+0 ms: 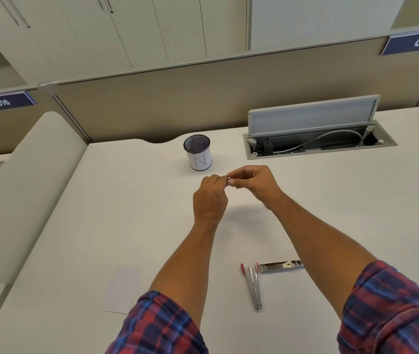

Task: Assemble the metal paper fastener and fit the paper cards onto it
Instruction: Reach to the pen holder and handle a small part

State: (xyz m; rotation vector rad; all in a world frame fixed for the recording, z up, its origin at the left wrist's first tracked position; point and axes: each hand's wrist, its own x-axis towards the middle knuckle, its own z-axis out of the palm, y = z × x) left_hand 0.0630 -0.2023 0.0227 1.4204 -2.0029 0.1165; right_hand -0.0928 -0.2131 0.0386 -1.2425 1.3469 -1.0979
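I held both hands up mid-desk, left hand [210,198] and right hand [255,183] pinching a tiny piece [228,178] between fingertips; fastener bars [279,266] lay well behind them, nearer my right arm, cards [124,290] front-left.

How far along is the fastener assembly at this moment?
Early. Nothing looks joined: the pronged piece and metal bar lie separate on the desk. Left hand and right hand pinch a small part. The paper cards lie unthreaded.
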